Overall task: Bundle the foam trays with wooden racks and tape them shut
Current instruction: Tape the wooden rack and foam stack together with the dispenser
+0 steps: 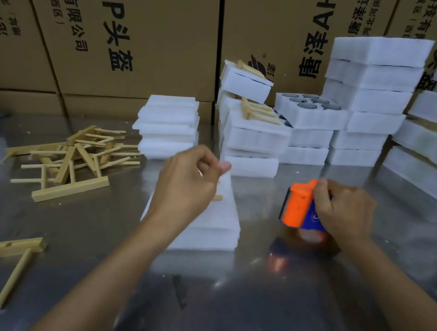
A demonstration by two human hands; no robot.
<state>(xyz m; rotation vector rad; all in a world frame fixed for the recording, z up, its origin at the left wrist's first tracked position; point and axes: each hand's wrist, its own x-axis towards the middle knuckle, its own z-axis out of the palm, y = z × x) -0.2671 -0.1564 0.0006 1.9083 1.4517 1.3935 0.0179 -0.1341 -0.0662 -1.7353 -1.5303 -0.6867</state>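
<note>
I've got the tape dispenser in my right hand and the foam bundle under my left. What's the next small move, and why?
Probably bring the tape dispenser left onto the foam bundle and start a strip. The right hand grips it beside the bundle, apart from it, while the left hand hovers over the foam.

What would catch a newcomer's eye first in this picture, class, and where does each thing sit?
First, the bright orange tape dispenser gripped in the right hand, right of centre above the shiny metal table. Next, the left hand pinched over a white foam bundle in the middle. Then the jumble of wooden racks at left, and white foam stacks rising before the cardboard boxes behind.
</note>
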